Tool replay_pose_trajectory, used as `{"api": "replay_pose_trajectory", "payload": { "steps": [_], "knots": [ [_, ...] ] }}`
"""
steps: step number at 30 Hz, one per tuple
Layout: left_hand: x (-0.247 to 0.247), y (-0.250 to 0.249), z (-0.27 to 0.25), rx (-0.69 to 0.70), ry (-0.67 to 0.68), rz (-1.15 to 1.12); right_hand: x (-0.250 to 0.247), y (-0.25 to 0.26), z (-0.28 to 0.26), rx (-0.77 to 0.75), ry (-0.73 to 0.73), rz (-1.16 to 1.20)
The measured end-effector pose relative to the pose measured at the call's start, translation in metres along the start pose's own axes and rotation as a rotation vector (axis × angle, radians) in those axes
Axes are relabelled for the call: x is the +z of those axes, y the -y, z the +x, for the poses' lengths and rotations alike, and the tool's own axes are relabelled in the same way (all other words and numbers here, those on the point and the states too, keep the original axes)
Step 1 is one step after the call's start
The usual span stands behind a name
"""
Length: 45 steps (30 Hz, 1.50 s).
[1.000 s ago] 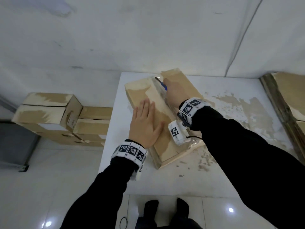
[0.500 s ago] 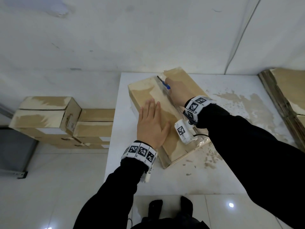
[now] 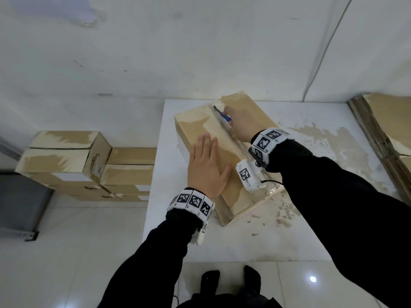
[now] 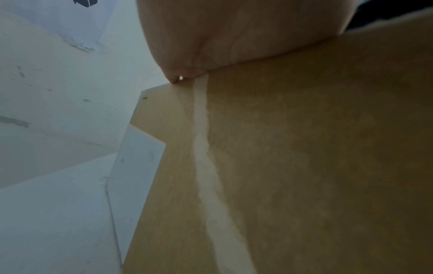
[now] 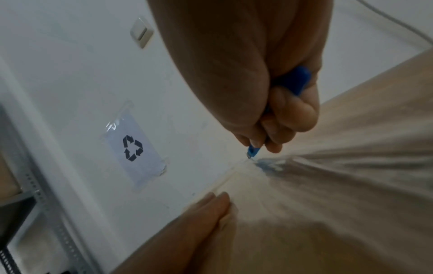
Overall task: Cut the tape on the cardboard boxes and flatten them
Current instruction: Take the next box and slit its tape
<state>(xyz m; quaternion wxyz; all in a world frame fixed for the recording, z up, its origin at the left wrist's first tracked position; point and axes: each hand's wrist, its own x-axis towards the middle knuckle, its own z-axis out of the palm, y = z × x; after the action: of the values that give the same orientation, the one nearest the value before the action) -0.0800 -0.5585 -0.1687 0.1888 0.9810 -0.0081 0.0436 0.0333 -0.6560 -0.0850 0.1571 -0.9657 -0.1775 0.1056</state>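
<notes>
A closed brown cardboard box (image 3: 193, 126) lies slanted on the white table (image 3: 255, 236), with a clear tape strip (image 3: 224, 132) along its top seam. My left hand (image 3: 205, 167) lies flat on the box's left flap, fingers straight; its palm (image 4: 234, 31) presses the cardboard (image 4: 304, 166) in the left wrist view. My right hand (image 3: 241, 123) grips a blue utility knife (image 3: 224, 116) near the box's far end. In the right wrist view the fingers curl round the blue handle (image 5: 296, 79), and the blade tip (image 5: 251, 153) meets the tape at the far edge.
Several taped cardboard boxes (image 3: 84, 165) are stacked on the floor left of the table. Flattened cardboard sheets (image 3: 384, 134) lie at the table's right edge. A white wall (image 3: 200, 47) runs right behind the table. Torn paper scraps (image 3: 287, 214) litter the tabletop beside the box.
My right hand and the knife have stayed near the far end of the seam, shifting slightly toward me along the tape. My left hand stays flat on the box.
</notes>
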Motion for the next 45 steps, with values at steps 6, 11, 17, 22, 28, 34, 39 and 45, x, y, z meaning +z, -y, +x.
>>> {"api": "replay_pose_trajectory", "payload": {
  "steps": [6, 11, 17, 22, 28, 34, 39, 45],
  "knots": [
    [0.000, 0.001, -0.001, -0.005, 0.010, -0.011, -0.007, 0.005, 0.003, -0.009, 0.015, -0.083],
    [0.000, -0.001, 0.000, -0.003, 0.010, -0.040, -0.008, 0.011, 0.001, -0.047, 0.003, -0.129],
    [-0.001, -0.002, -0.001, -0.026, 0.017, -0.034, -0.012, 0.011, -0.009, -0.029, 0.086, -0.206],
    [-0.001, -0.002, -0.001, -0.025, 0.013, -0.048, -0.008, -0.008, -0.054, -0.005, 0.093, -0.194],
    [-0.006, -0.004, 0.001, -0.028, 0.047, -0.006, -0.007, -0.003, -0.056, 0.021, 0.077, -0.160],
    [-0.005, -0.007, 0.004, -0.030, 0.066, 0.005, -0.001, -0.024, -0.098, 0.033, 0.049, -0.145],
    [-0.003, -0.008, 0.004, -0.019, 0.043, 0.022, 0.008, -0.052, -0.149, 0.087, 0.072, -0.111],
    [-0.003, -0.010, 0.006, -0.024, 0.058, 0.094, 0.026, -0.081, -0.216, 0.180, 0.001, -0.064]
  ]
}}
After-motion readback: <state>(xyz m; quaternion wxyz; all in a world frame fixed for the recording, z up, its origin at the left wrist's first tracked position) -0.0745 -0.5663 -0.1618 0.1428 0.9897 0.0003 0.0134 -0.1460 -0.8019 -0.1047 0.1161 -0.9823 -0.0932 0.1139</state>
